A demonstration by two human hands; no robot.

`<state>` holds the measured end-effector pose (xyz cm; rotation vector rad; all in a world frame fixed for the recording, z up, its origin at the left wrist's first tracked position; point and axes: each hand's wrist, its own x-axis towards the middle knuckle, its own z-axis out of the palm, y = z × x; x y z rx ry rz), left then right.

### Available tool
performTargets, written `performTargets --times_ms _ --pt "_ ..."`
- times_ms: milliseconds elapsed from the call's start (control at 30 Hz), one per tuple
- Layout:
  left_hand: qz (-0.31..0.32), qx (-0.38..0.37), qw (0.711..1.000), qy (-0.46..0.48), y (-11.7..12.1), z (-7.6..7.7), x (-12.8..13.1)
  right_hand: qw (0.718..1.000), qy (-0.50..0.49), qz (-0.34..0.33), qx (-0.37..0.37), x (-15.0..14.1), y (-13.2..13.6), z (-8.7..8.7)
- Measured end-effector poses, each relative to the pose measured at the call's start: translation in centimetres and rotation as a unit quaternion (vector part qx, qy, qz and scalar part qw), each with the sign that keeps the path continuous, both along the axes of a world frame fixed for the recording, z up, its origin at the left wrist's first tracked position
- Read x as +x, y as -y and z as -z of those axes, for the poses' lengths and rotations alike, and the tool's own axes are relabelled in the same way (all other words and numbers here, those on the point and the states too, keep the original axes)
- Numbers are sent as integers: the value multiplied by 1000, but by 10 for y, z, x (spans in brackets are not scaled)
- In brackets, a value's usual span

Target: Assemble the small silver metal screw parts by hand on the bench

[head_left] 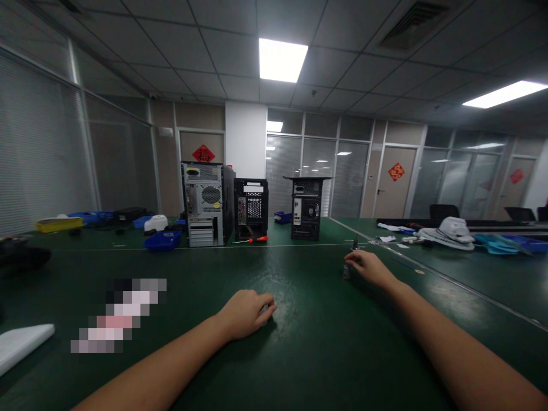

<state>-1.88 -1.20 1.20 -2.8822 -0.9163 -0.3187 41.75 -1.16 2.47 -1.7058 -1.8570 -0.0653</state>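
My left hand (246, 314) rests on the green tabletop with its fingers curled together. Whatever may be inside it is too hidden to name. Farther forward and to the right, my right hand (369, 267) has thumb and fingers closed around a small upright object (346, 273), greyish below with a narrow dark top. Its kind is unclear, since the fingers cover its middle. It appears to stand on the table. A red-handled screwdriver (257, 239) lies beyond both hands, before the computer cases.
At the back stand a large computer tower (205, 200), a smaller case (251, 208) and another with a flat panel on top (306, 208). A blue tray (162, 241) sits left of them. White items (454, 233) lie far right; a white object (25, 342) is near left.
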Motion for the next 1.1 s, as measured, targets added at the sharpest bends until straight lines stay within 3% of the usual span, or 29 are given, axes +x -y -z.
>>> performTargets --times_ms 567,833,933,1100 --pt "2 7 1000 -4 -2 2 0 997 -51 57 -30 -3 -7 5" --pt "4 7 1000 -2 0 1 0 979 -136 112 -99 -15 -10 11" --pt "2 8 1000 -4 -1 1 0 984 -117 89 -100 -18 -8 12" --pt "1 7 1000 -1 -1 2 0 989 -103 -21 -102 -17 -4 17"
